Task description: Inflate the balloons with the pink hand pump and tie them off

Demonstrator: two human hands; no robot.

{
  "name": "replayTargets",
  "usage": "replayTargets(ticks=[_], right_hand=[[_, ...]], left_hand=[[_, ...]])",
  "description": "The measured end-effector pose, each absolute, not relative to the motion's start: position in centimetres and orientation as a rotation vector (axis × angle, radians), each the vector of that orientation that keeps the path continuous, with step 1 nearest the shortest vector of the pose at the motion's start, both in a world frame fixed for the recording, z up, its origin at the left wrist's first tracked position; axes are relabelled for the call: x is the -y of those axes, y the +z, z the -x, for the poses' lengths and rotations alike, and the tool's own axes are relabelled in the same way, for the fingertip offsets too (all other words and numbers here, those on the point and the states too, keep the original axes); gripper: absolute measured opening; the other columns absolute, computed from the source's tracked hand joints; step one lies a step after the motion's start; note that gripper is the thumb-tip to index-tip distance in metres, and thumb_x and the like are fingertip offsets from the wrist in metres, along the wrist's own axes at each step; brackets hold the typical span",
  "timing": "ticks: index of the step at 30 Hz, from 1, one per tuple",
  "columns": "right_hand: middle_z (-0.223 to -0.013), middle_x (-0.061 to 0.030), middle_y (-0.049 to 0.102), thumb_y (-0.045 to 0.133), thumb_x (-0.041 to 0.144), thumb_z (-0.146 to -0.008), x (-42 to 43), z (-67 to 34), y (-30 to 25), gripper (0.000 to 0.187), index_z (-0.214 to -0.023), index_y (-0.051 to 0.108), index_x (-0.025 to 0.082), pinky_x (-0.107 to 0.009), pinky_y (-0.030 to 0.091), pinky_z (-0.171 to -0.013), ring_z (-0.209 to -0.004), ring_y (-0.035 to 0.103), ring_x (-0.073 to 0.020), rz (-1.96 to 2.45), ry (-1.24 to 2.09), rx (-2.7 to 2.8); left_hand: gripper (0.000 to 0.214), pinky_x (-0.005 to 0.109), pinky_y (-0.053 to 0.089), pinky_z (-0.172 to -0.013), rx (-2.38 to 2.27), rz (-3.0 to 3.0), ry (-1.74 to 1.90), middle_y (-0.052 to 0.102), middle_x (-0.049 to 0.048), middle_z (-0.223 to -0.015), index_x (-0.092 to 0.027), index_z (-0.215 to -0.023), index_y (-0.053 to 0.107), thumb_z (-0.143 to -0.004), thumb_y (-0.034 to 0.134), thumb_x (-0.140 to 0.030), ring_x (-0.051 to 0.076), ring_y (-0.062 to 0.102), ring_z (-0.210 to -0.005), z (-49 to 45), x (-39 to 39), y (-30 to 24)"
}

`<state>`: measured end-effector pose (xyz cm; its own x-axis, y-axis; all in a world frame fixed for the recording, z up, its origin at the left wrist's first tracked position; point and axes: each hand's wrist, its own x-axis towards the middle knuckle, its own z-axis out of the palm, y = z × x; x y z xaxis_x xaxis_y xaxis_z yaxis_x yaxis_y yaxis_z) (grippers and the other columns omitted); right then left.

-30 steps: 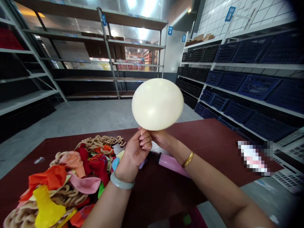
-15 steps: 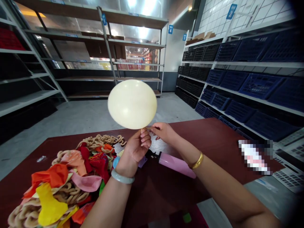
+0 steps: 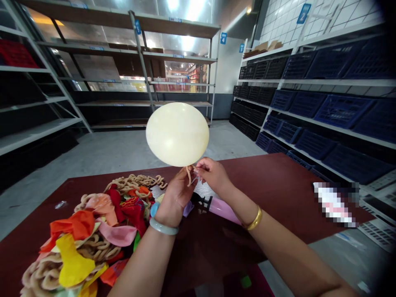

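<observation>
A pale yellow inflated balloon [image 3: 177,134] stands above my two hands, its neck end pointing down. My left hand [image 3: 177,190], with a pale bangle at the wrist, is closed at the neck from below; its fingertips are partly hidden. A thin tan strand [image 3: 189,176] hangs just under the balloon, in front of the left fingers. From the right, my right hand [image 3: 213,173], wearing a gold bracelet, pinches close beside the strand; what lies between its fingertips is too small to make out. Below the right wrist rests a pink hand pump [image 3: 223,209] with a black nozzle.
On the left of the dark red table [image 3: 278,185] lies a heap of uninflated balloons [image 3: 72,258] and tan ropy loops [image 3: 136,181]. A pixelated item [image 3: 334,204] sits at the right edge. Shelves with blue crates [image 3: 340,111] line the right wall.
The right fingers have drawn in closer to the left hand. A tan strand now hangs below the balloon's neck. The left hand has turned, and its fingers are less curled.
</observation>
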<state>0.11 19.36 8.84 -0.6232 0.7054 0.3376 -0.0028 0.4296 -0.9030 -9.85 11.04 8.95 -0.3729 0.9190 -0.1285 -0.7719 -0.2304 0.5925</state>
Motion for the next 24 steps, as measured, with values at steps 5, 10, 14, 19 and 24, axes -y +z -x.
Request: replayTargets(ticks=[5, 10, 14, 19, 24], right_hand=[[-0.069, 0.0028, 0.068, 0.06, 0.02, -0.083, -18.6, -0.1, 8.9, 0.007, -0.083, 0.066, 0.021, -0.023, 0.048, -0.056, -0.057, 0.063, -0.0121, 0.589, 1.17, 2.075], [-0.076, -0.0015, 0.073, 0.057, 0.043, -0.09, -17.3, 0.1, 9.7, 0.027, -0.083, 0.072, 0.022, -0.025, 0.045, -0.06, -0.067, 0.066, -0.0164, 0.714, 0.974, 2.173], [-0.086, -0.0018, 0.075, 0.07, 0.044, -0.081, -17.3, 0.4, 9.8, 0.02, -0.081, 0.074, 0.024, -0.026, 0.043, -0.063, -0.075, 0.066, -0.0181, 0.849, 0.763, 2.173], [-0.074, -0.0012, 0.073, 0.064, 0.027, -0.085, -18.3, 0.0, 9.7, 0.013, -0.075, 0.069, 0.02, -0.024, 0.043, -0.063, -0.069, 0.065, -0.0156, 0.736, 0.838, 2.143], [-0.068, -0.0002, 0.069, 0.06, 0.021, -0.087, -18.3, -0.9, 10.3, 0.011, -0.076, 0.062, 0.019, -0.024, 0.042, -0.061, -0.064, 0.064, -0.015, 0.689, 0.812, 2.177]], left_hand=[[0.008, 0.024, 0.048, -0.065, -0.716, -0.327, 1.946, 0.062, 0.0003, -0.069, -0.015, -0.074, 0.061, -0.08, 0.066, -0.015, 0.011, 0.058, -0.063, 10.2, -11.3, 8.6], [0.006, 0.022, 0.044, -0.063, -0.759, -0.459, 2.031, 0.064, 0.0004, -0.073, -0.015, -0.074, 0.064, -0.073, 0.069, -0.015, 0.01, 0.056, -0.064, 10.1, -11.9, 7.1], [0.008, 0.02, 0.04, -0.058, -0.866, -0.521, 2.098, 0.064, -0.0002, -0.073, -0.015, -0.074, 0.065, -0.068, 0.071, -0.015, 0.009, 0.053, -0.061, 10.2, -12.3, 6.3], [0.017, 0.021, 0.037, -0.056, -1.081, -0.589, 2.093, 0.062, -0.0001, -0.068, -0.015, -0.073, 0.066, -0.073, 0.073, -0.031, 0.01, 0.049, -0.057, 10.4, -12.5, 6.2], [0.027, 0.023, 0.037, -0.056, -1.145, -0.687, 2.089, 0.06, 0.0001, -0.065, -0.015, -0.072, 0.064, -0.076, 0.072, -0.04, 0.011, 0.051, -0.057, 10.3, -12.5, 6.4]])
